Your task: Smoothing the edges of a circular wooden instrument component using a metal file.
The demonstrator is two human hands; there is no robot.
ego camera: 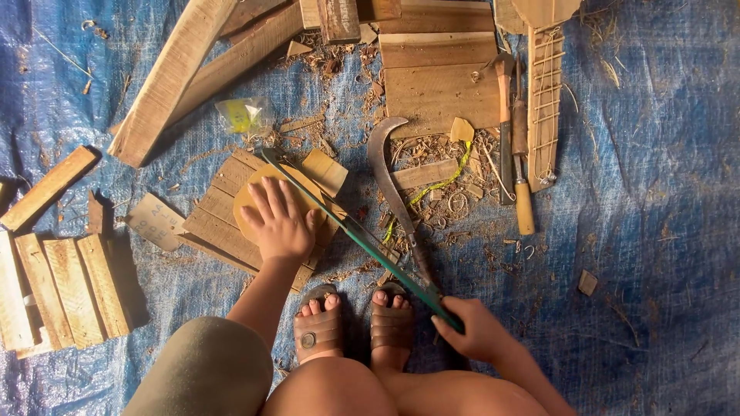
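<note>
Half the round wooden disc (pixel 250 202) hides, seemingly, under left hand (pixel 282 223).

Bare arms, bare legs, brown sandals.
Left hand (pixel 281 223) and right hand (pixel 478 331) ungloved, no sleeves visible. Olive-green shorts (pixel 204 370). Strap sandals (pixel 317 333), round stud on the left one.

Green saw (pixel 362 239), blue tarp (pixel 655 192), brown sandals (pixel 317 333)

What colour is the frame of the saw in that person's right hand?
Green: the saw has a dark green frame, gripped by the right hand. The head view shows it clearly.
</note>
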